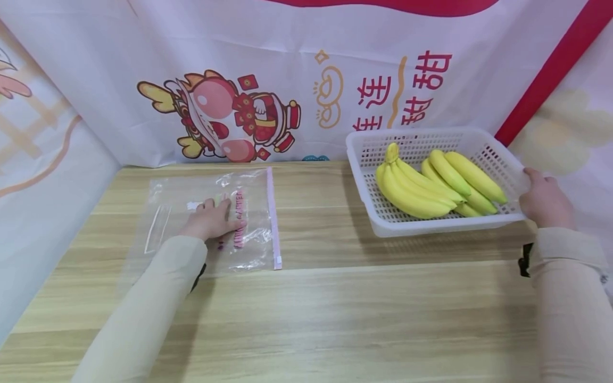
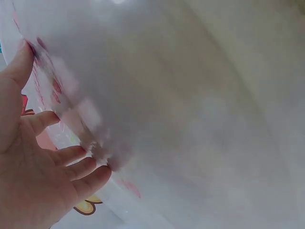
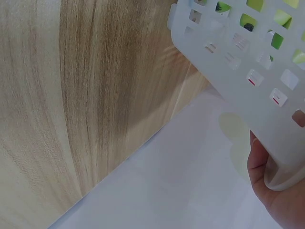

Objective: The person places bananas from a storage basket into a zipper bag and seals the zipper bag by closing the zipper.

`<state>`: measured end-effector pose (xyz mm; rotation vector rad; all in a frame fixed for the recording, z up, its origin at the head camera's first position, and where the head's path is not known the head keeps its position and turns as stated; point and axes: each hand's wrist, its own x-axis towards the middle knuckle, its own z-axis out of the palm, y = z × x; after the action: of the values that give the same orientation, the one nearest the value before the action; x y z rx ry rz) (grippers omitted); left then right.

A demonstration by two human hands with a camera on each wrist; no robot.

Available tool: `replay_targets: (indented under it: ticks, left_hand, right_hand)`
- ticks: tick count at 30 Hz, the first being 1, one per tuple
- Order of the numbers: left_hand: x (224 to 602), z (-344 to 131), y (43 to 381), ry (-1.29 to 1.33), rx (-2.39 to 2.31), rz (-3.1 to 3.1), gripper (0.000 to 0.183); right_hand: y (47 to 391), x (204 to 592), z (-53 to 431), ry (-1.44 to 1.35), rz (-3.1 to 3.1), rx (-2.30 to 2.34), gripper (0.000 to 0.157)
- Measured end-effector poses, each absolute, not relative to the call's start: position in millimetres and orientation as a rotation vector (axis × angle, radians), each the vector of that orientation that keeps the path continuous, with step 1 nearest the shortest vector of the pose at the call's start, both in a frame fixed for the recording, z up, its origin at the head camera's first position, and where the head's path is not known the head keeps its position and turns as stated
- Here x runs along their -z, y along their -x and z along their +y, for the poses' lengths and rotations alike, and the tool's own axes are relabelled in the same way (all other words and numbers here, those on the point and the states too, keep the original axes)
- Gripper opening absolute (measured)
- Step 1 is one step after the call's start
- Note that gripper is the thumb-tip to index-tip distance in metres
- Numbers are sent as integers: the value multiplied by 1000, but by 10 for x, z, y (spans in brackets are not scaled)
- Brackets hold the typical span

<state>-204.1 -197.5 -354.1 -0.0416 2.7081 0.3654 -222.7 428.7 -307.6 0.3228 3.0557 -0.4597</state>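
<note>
A clear zip bag (image 1: 254,244) with pink print lies flat at the left of the table, its pink slider strip (image 1: 272,213) along the right edge. Spread over its printed part, my left hand (image 1: 208,219) touches the film with its fingertips; the left wrist view shows the fingers (image 2: 71,155) apart and fairly straight. At the right, a white plastic basket (image 1: 450,230) holds a bunch of yellow bananas (image 1: 412,191) and a second, greener-tipped bunch (image 1: 481,183). My right hand (image 1: 548,201) grips the basket's right end, fingers partly hidden by its wall.
A wood-grain table (image 1: 335,319) spreads beneath everything. Behind it hangs a white cloth (image 1: 287,42) with a cartoon dragon (image 1: 220,119) and red lettering, close to the basket's back rim. More printed cloth (image 1: 574,122) borders the right side.
</note>
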Motion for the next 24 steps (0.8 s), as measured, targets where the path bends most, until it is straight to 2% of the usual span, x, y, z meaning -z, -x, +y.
replay_targets:
  ticks: [11,24]
  left_hand:
    - [3602,-1972,2115,12,-437,2730,87]
    - [3514,-1562,2045,-64,-388,3022,46]
  right_hand:
    - [2210,3060,4272,-315,3052,467,71]
    - [2234,3079,4288,-344,3040,465,69]
